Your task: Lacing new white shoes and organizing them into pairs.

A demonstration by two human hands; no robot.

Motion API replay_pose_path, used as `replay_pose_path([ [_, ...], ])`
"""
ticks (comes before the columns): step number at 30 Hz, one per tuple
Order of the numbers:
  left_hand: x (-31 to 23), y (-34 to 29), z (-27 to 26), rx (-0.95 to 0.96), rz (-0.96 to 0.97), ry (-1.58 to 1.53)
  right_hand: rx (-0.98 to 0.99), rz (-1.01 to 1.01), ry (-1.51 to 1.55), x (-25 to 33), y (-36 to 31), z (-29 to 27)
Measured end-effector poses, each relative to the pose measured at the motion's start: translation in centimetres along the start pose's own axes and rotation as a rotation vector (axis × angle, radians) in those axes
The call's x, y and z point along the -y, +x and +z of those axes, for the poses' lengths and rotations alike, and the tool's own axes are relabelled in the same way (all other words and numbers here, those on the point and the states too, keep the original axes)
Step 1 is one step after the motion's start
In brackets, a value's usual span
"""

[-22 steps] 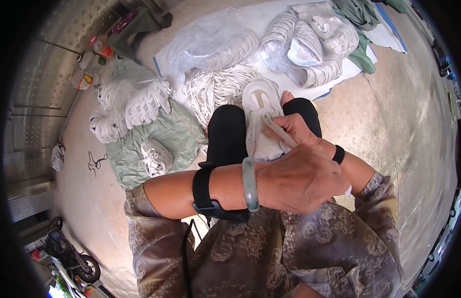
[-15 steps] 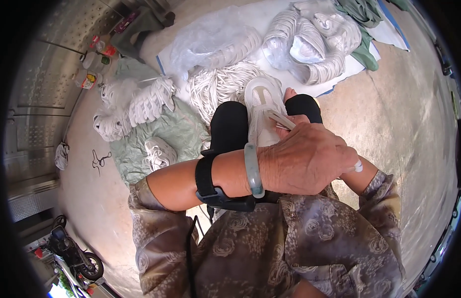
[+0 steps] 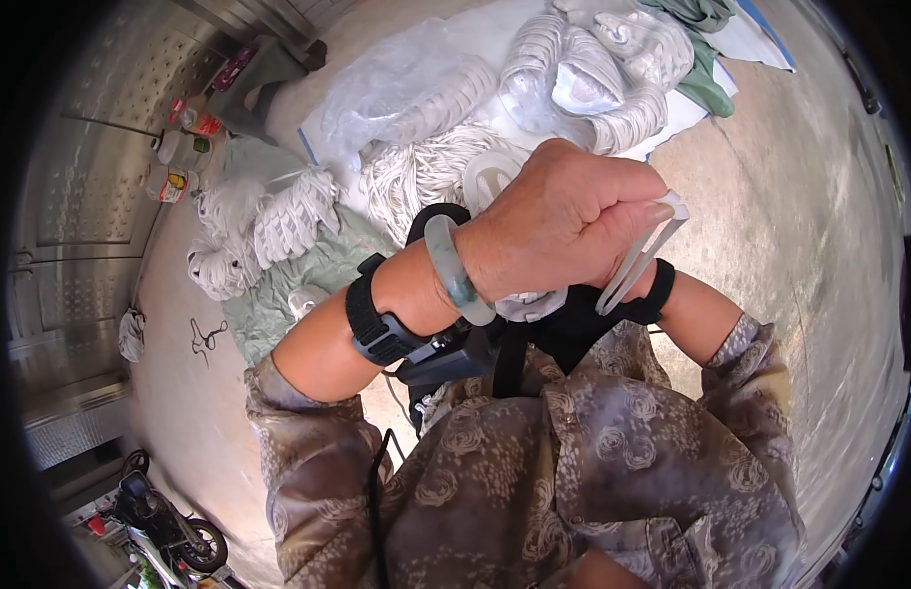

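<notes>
Left Hand Pinches a White Lace

The left hand (image 3: 568, 216) is curled up like a fist. Its thumb and pointing finger are pressed together on a white lace (image 3: 677, 207), with no gap between the tips. The lace hangs down from there in two long strips. The right hand (image 3: 648, 271) is almost all tucked behind the left one, so I cannot tell how open its fingers are or what they hold.

The white shoe (image 3: 483, 183) is under the left hand, with its round toe poking out past the wrist. A bit of it also peeks out below the hand. A black-covered knee (image 3: 434, 220) is just beside it.

The left wrist wears a pale green bangle (image 3: 455, 270) (it looks smooth and shiny). A black band (image 3: 658, 292) goes around the right wrist.

Past the toe lies a messy heap of white cords (image 3: 401, 191). To the left, white shoe parts (image 3: 294, 216) sit on a crinkly green sheet (image 3: 264, 309). A motorbike (image 3: 171, 525) stands far off, low on the left.
</notes>
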State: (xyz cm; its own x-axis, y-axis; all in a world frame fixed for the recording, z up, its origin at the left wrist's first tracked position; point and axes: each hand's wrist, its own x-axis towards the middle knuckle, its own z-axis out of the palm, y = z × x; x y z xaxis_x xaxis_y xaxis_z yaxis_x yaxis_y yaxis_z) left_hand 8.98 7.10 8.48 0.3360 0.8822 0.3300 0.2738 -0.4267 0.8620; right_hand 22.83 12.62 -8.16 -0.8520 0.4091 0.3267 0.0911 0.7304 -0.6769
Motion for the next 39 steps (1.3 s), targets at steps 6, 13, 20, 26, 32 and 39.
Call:
replay_pose_path([
  [6, -0.2, -1.1, -1.0, -0.003, 0.017, -0.024, -0.024, -0.075, -0.044, -0.6, 1.4, 0.1],
  [13, -1.1, -2.5, -1.9, -0.034, -0.089, -0.056, -0.059, -0.150, -0.112, -0.4, 2.3, 0.2],
  [20, 0.5, -12.2, -7.0, -0.699, -0.357, -0.264, -0.041, 0.093, -0.327, -2.6, -2.7, -6.5],
  [26, 5.1, -24.1, -9.2, -1.036, -0.533, -0.484, 0.033, 0.894, -0.429, -10.4, -10.7, -9.8],
  [32, 6.7, -28.9, -9.5, -1.156, -0.524, -0.727, 0.232, 0.952, -0.325, -9.3, -10.3, -8.3],
  [39, 3.5, -21.4, -13.9, -1.013, -0.285, -0.638, 0.006, 0.396, -0.028, -3.5, -2.0, -6.3],
])
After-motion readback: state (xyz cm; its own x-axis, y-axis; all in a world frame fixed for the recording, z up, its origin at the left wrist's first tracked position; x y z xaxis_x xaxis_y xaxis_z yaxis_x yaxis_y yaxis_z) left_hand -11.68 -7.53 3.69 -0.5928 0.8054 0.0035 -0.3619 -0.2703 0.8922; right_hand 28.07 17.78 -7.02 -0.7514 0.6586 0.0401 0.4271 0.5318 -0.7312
